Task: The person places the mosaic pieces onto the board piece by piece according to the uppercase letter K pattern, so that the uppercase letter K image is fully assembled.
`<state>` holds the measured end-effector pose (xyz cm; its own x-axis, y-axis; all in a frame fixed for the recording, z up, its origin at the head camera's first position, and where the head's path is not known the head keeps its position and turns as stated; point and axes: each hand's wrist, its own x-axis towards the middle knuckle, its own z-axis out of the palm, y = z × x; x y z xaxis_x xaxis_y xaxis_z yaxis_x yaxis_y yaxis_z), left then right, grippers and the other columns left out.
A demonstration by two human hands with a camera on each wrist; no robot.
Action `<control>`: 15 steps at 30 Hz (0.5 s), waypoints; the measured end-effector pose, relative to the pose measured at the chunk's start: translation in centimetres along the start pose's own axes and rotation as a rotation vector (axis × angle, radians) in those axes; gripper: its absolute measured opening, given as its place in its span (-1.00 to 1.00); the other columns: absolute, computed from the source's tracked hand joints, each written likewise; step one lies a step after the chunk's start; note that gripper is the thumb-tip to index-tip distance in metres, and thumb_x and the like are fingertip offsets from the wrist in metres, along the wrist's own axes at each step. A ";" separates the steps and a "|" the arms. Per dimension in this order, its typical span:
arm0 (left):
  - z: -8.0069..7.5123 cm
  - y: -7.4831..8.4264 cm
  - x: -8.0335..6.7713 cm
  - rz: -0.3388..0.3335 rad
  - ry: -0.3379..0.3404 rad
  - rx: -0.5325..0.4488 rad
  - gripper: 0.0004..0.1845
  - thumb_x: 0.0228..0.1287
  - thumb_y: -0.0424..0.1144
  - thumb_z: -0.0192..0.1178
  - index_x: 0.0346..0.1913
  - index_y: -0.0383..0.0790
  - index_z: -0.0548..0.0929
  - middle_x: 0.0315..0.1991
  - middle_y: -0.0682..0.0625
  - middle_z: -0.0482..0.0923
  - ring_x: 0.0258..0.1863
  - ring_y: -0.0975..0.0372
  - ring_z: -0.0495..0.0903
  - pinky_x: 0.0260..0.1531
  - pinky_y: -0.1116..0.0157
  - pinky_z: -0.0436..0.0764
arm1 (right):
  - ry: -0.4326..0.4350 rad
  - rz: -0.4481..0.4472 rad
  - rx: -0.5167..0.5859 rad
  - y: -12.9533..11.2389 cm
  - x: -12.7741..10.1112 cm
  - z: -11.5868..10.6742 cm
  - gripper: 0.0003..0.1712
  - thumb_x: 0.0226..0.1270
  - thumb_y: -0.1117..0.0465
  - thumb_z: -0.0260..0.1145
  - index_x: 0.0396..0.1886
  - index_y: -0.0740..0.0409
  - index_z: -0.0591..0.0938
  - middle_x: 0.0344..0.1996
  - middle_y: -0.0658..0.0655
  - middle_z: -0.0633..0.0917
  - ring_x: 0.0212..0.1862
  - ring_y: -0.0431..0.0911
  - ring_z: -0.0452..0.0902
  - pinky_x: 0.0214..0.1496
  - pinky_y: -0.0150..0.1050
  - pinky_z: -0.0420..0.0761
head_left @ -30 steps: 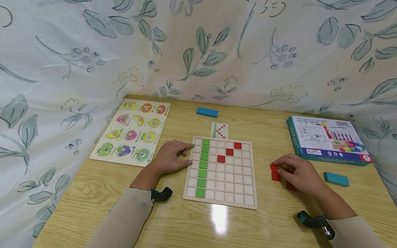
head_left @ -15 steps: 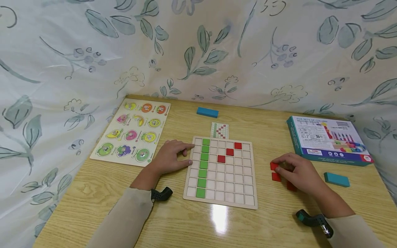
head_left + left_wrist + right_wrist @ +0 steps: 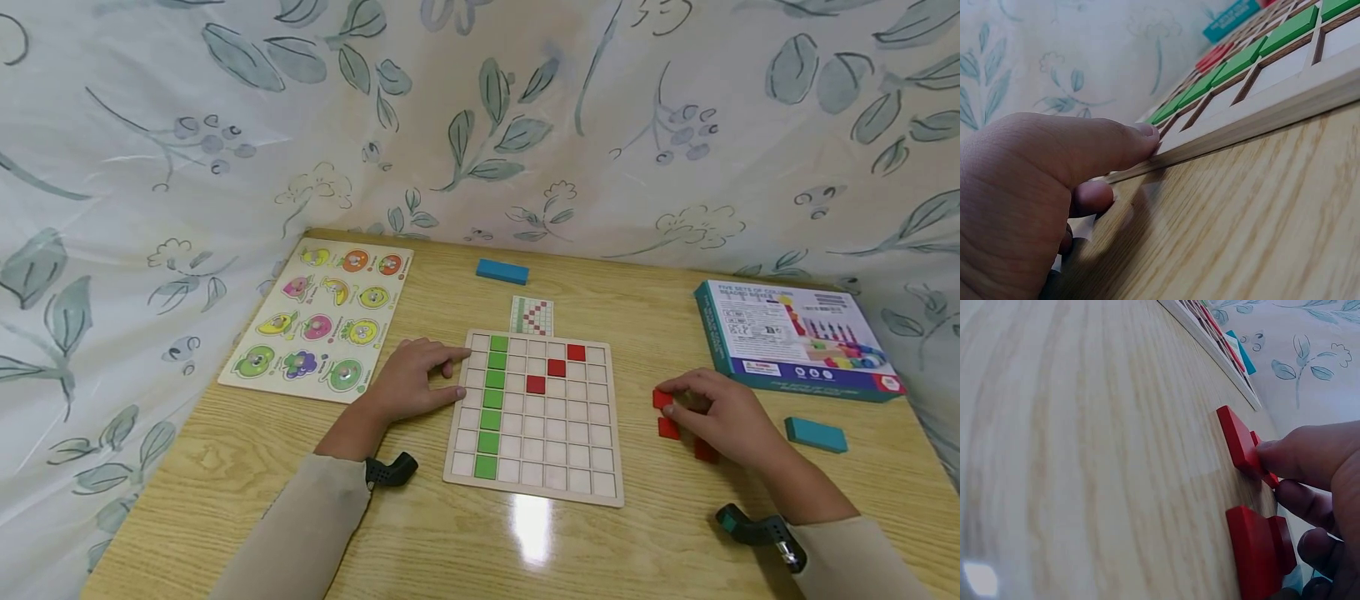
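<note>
We see small flat red square tiles (image 3: 664, 414) lying loose on the wooden table to the right of the grid board (image 3: 534, 492), which lies flat holding a green tile column (image 3: 492, 404) and three red tiles in a diagonal (image 3: 556, 367).

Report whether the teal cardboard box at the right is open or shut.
Shut: the teal cardboard box lies flat on the wooden table, printed face up, no flap raised.

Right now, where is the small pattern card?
In the head view, the pattern card lies mid-table, just beyond the grid board's far edge, with a blue block further back.
</note>
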<state>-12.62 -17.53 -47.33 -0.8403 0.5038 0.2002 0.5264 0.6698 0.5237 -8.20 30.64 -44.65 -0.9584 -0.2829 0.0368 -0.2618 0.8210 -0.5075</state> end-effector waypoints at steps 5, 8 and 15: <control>0.1 0.0 0.0 0.007 0.005 0.003 -0.43 0.26 0.04 0.51 0.31 -0.01 0.74 -0.30 0.25 0.51 -0.23 0.25 0.43 0.00 0.09 0.34 | 0.007 -0.001 0.004 0.0 0.1 0.0 -0.67 0.37 0.14 0.58 0.09 0.04 0.81 -0.07 0.07 0.71 -0.22 -0.04 0.43 -0.28 -0.26 0.47; 0.1 -0.1 0.0 0.013 0.009 0.006 -0.43 0.26 0.04 0.51 0.31 -0.02 0.74 -0.30 0.24 0.51 -0.25 0.25 0.42 -0.02 0.09 0.33 | 0.006 -0.003 0.006 0.0 0.1 0.1 -0.66 0.35 0.13 0.59 0.09 0.04 0.81 -0.10 0.04 0.69 -0.23 -0.05 0.41 -0.30 -0.27 0.44; 0.1 -0.1 0.0 0.022 0.010 0.018 -0.43 0.26 0.04 0.51 0.31 -0.02 0.74 -0.30 0.24 0.51 -0.26 0.25 0.42 -0.04 0.09 0.32 | -0.003 0.007 0.000 0.0 0.3 0.1 -0.66 0.35 0.14 0.59 0.09 0.04 0.81 -0.16 0.01 0.67 -0.25 -0.05 0.40 -0.31 -0.25 0.41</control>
<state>-12.65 -17.51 -47.44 -0.8298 0.5132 0.2193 0.5467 0.6684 0.5043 -8.52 30.50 -44.74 -0.9599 -0.2787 0.0303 -0.2550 0.8228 -0.5079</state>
